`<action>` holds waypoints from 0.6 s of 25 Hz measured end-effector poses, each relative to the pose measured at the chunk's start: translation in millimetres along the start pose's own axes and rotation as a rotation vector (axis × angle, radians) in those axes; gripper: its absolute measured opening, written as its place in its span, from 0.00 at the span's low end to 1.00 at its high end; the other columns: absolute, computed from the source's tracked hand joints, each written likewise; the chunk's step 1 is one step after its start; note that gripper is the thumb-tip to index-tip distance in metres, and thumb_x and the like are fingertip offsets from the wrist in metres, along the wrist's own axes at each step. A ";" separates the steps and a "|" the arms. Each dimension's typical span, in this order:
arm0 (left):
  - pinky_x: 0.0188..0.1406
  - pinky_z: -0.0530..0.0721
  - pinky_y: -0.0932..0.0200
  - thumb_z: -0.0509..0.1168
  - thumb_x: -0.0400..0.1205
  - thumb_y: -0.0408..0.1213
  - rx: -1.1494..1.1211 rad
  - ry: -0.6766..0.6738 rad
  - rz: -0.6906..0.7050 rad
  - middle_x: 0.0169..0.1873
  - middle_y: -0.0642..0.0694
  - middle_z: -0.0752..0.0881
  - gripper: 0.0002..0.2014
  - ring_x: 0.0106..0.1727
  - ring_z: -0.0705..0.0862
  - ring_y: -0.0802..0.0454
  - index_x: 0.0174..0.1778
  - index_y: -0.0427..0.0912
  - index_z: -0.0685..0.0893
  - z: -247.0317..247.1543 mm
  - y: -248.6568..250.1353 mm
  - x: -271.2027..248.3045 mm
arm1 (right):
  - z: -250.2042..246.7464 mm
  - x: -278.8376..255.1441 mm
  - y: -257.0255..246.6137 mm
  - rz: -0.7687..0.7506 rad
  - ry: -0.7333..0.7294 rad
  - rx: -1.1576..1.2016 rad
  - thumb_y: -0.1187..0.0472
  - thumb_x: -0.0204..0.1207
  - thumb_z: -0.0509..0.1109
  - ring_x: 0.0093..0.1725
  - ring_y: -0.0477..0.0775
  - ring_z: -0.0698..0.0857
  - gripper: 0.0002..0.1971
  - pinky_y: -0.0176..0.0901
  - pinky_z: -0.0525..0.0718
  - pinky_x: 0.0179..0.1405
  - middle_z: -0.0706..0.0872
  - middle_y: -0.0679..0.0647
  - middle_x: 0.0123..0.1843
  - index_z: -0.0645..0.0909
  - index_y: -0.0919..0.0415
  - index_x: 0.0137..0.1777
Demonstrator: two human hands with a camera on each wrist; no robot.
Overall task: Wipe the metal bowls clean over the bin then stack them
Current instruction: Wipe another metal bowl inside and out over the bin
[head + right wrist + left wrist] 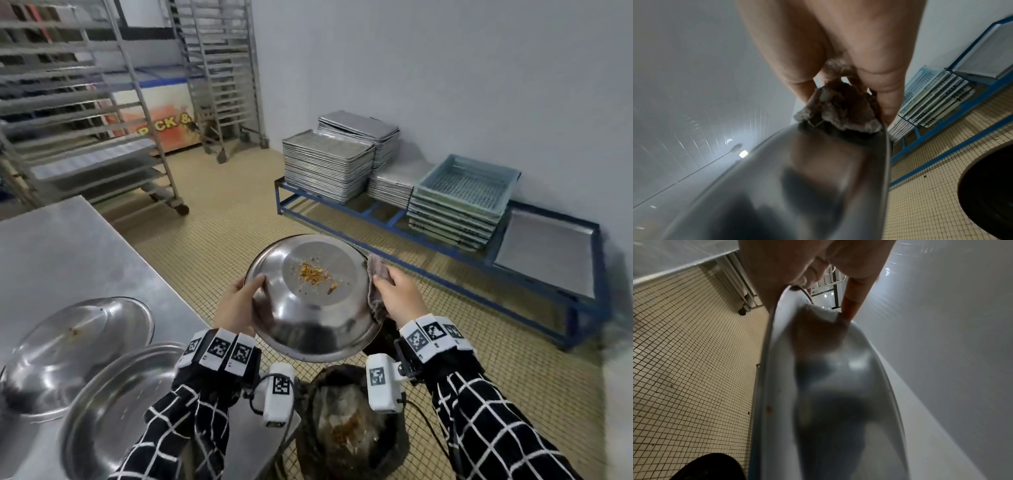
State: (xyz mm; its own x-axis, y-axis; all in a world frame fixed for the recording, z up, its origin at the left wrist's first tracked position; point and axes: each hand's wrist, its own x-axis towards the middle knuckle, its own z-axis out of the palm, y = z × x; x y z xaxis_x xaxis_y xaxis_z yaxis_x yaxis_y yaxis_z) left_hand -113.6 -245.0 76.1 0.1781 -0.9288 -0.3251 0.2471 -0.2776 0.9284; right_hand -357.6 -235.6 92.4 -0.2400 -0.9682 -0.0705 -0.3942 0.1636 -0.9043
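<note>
I hold a wide metal bowl (pixel 308 301) tilted over the black-lined bin (pixel 346 425). Orange crumbs (pixel 313 272) lie on its flat bottom. My left hand (pixel 239 301) grips the bowl's left rim (pixel 774 353), thumb inside. My right hand (pixel 397 294) holds a grey-brown cloth (pixel 376 284) pinched against the bowl's right rim (pixel 885 154); the right wrist view shows the cloth (pixel 840 110) bunched between fingers and rim. Two more metal bowls (pixel 72 353) (pixel 116 411) sit on the steel table at my left, the farther one with a few crumbs.
The steel table (pixel 68 260) fills the left. Across the tiled floor a low blue rack (pixel 445 270) holds stacked trays (pixel 329 168) and blue crates (pixel 462 192) along the wall. Wheeled tray racks (pixel 102 120) stand at the back left.
</note>
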 end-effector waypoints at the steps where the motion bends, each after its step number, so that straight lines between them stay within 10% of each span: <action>1: 0.37 0.85 0.59 0.66 0.82 0.38 -0.002 -0.001 -0.007 0.49 0.38 0.89 0.14 0.45 0.87 0.46 0.59 0.34 0.84 3.6 0.0 10.5 | 1.6 12.5 3.2 0.009 -0.001 0.015 0.58 0.84 0.60 0.59 0.48 0.80 0.16 0.41 0.74 0.57 0.83 0.48 0.60 0.78 0.53 0.70; 9: 0.49 0.87 0.46 0.64 0.83 0.50 0.091 0.259 -0.076 0.47 0.36 0.89 0.19 0.47 0.88 0.39 0.52 0.36 0.86 9.6 -15.5 71.0 | 12.8 102.0 27.5 -0.049 -0.164 -0.127 0.56 0.84 0.61 0.54 0.43 0.82 0.11 0.32 0.76 0.49 0.82 0.39 0.50 0.79 0.51 0.63; 15: 0.67 0.78 0.41 0.55 0.87 0.51 0.183 0.529 -0.080 0.57 0.37 0.85 0.16 0.59 0.83 0.38 0.51 0.44 0.83 9.8 -29.1 71.9 | 40.3 172.8 -1.6 -0.384 -0.383 -0.313 0.58 0.83 0.64 0.55 0.50 0.81 0.15 0.40 0.74 0.54 0.85 0.53 0.61 0.77 0.57 0.68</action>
State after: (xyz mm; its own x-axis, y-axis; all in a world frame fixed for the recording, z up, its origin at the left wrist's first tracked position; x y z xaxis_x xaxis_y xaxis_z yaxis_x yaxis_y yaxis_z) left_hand -117.3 -306.0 27.5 0.6305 -0.6661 -0.3984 0.1193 -0.4240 0.8977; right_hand -362.7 -410.8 64.6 0.2825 -0.9585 0.0372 -0.6444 -0.2183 -0.7329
